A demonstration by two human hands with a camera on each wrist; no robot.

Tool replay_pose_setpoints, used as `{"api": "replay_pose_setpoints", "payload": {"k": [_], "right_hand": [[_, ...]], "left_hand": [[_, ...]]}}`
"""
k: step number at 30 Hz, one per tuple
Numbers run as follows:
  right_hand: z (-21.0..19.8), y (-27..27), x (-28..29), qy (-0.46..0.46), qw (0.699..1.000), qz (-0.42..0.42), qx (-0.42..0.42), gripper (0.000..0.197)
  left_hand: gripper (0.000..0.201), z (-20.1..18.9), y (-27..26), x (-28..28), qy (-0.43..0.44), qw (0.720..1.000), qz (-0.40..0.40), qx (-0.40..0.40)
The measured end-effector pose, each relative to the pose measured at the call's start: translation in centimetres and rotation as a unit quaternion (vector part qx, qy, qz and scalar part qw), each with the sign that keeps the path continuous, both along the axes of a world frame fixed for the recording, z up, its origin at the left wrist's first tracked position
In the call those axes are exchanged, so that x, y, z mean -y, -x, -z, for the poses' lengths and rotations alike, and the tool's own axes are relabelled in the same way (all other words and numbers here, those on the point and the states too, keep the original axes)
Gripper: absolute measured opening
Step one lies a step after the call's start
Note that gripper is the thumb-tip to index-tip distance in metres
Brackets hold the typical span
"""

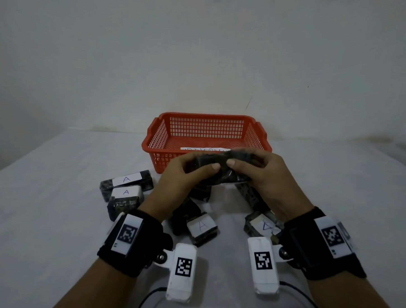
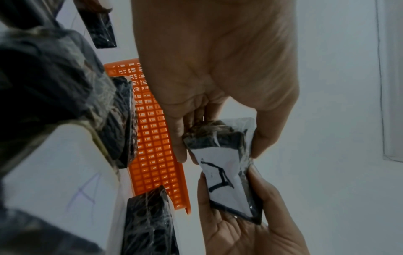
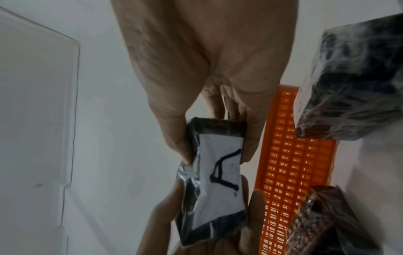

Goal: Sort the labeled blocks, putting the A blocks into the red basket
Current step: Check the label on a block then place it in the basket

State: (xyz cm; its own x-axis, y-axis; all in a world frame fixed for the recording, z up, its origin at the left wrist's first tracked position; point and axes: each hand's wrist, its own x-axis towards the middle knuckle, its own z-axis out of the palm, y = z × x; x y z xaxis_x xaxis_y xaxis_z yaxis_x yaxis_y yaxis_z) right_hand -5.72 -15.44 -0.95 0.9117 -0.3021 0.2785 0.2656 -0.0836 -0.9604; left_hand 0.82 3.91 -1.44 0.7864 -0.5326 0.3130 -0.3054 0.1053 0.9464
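Observation:
Both hands hold one dark plastic-wrapped block in the air, just in front of the red basket. My left hand grips its left end and my right hand grips its right end. The wrist views show the underside of this block, with a white label marked A. The left hand and the right hand each pinch it between thumb and fingers. Several more blocks lie on the table, some with A labels.
A white paper slip lies in the basket. Two dark blocks with no label showing lie under my hands. The white table meets a wall behind the basket. A clear plastic panel shows in the right wrist view.

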Motion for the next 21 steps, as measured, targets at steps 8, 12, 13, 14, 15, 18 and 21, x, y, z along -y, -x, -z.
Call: {"api": "replay_pose_setpoints", "payload": {"k": [8,12,13,14,15,18,21], "right_hand": [[-0.58,0.33,-0.08,-0.083,0.990,-0.088,-0.074,0.054],[-0.17,0.14,-0.12,-0.083,0.993,-0.048,-0.062,0.032],[0.00,0.09,-0.04,-0.069,0.995,-0.036,-0.055,0.034],[0.12,0.05,0.05,-0.057,0.997,-0.028,-0.049,0.036],[0.20,0.03,0.10,-0.052,0.997,-0.024,-0.047,0.038],[0.31,-0.10,-0.14,-0.054,0.997,-0.031,-0.052,0.036],[0.26,0.00,-0.48,-0.031,0.998,-0.025,-0.052,0.032]], "left_hand": [[0.061,-0.22,-0.27,-0.54,-0.005,0.999,-0.028,0.043],[0.070,-0.21,0.03,-0.27,-0.011,1.000,0.006,0.017],[0.066,-0.27,0.14,-0.15,-0.012,1.000,0.014,-0.010],[0.058,-0.31,0.19,-0.07,-0.014,0.999,0.020,-0.029],[0.046,-0.36,0.21,0.00,-0.018,0.999,0.016,-0.033],[0.024,-0.22,0.16,0.03,-0.025,0.999,-0.033,-0.012],[0.026,-0.14,0.19,0.03,-0.014,1.000,-0.027,-0.001]]}}
